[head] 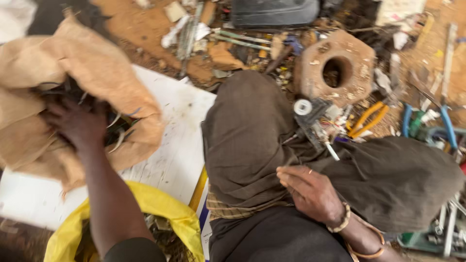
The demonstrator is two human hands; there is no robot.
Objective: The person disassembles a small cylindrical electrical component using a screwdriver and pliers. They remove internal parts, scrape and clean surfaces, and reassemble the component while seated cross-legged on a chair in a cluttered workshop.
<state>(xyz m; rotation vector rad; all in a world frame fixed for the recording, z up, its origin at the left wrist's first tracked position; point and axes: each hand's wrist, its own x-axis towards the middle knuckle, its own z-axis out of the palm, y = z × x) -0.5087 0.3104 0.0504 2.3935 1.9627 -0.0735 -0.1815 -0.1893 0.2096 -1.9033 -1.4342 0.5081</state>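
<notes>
The left hand (77,123) is plunged into the mouth of a tan burlap sack (92,68), fingers spread and curled down over a dark tangle of scrap (114,128); the blur and the sack's folds hide the fingertips, so I cannot tell whether it has closed on anything. The right hand (310,191) lies loosely open and empty on the lap (252,131), flat on dark brown cloth, a beaded bracelet at its wrist. Just beyond it, on the knee, sits a small grey-and-black gadget (310,116) with a white round part and thin wires trailing. The sack rests on a white board (174,145), and below it, touching the left forearm, gapes a yellow bag (160,208) with more debris inside. Farther out on the dirt lie a worn brown block with a round hole (337,68), orange-handled pliers (366,119) and blue-handled pliers (449,123), amid loose litter. To my eye the step in hand is rummaging the sack for a piece; the next move would call for closing the fingers round one item and working it free of the tangle without snagging the cloth.
</notes>
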